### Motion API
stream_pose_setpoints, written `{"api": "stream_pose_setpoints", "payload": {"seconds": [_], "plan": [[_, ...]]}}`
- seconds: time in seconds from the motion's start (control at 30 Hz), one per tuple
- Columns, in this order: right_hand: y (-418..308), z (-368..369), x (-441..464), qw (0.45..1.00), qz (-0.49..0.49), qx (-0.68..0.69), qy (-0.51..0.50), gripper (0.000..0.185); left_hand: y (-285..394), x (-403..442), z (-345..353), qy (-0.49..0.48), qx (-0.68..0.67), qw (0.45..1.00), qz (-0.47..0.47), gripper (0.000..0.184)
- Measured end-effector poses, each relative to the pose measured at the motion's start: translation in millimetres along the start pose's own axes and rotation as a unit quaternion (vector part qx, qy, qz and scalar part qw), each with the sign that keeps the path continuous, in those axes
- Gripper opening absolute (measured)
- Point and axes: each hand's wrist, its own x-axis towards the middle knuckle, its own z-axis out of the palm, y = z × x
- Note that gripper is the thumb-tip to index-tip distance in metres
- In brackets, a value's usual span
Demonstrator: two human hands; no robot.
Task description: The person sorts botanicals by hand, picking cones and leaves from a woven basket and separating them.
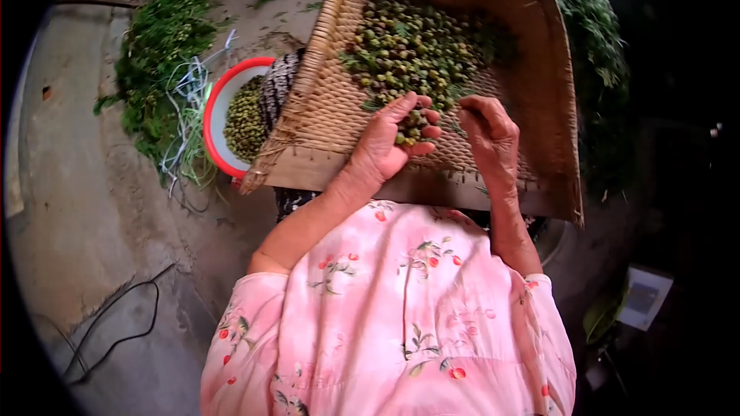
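Cupping: left hand point(380, 146), palm up, fingers curled around a handful of small fruits point(414, 125), likely so none roll away
Facing it: right hand point(497, 139), fingers bent inward; cannot tell whether they pinch anything
Tray point(312, 119): beneath both hands, seemingly to catch drops, with loose fruits point(408, 54) heaped inside
Bowl point(208, 119): beside the tray, containing more fruits point(245, 122)

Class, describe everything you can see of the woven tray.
The woven tray is broad and tan-brown, apparently of plant strips, with a ribbed floor. Raised walls close its far and right sides; a smooth flat band runs along the near edge, its left corner frayed. It seems to rest across the person's lap. Small round fruits, green and brownish, lie heaped in it with leafy bits. Both hands are over it; whether they touch it is unclear.
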Motion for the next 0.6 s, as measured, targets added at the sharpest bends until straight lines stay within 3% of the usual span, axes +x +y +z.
{"api": "stream_pose_setpoints", "payload": {"seconds": [0.03,0.07,0.13,0.2,0.3,0.6], "plan": [[1,1,-1,0.998,0.008,0.053,-0.020,0.012,-1,2,-1,-0.009,0.000,1.000,0.004,0.028],[-14,-3,-2,0.968,0.092,0.211,-0.101,0.016,-2,3,-1,-0.016,0.000,1.000,0.011,0.029],[-13,-7,1,0.942,0.120,0.272,-0.158,0.023,-1,3,1,-0.014,-0.013,1.000,0.009,0.030],[1,-5,6,0.983,0.066,0.160,-0.066,0.018,1,0,6,-0.001,-0.006,1.000,0.002,0.030],[42,-9,15,0.999,0.027,-0.023,0.025,0.010,2,1,-1,0.005,0.013,1.000,-0.005,0.030],[47,13,19,0.987,-0.044,-0.137,-0.066,0.021,2,5,-6,-0.026,-0.025,0.999,-0.009,0.028]]}}
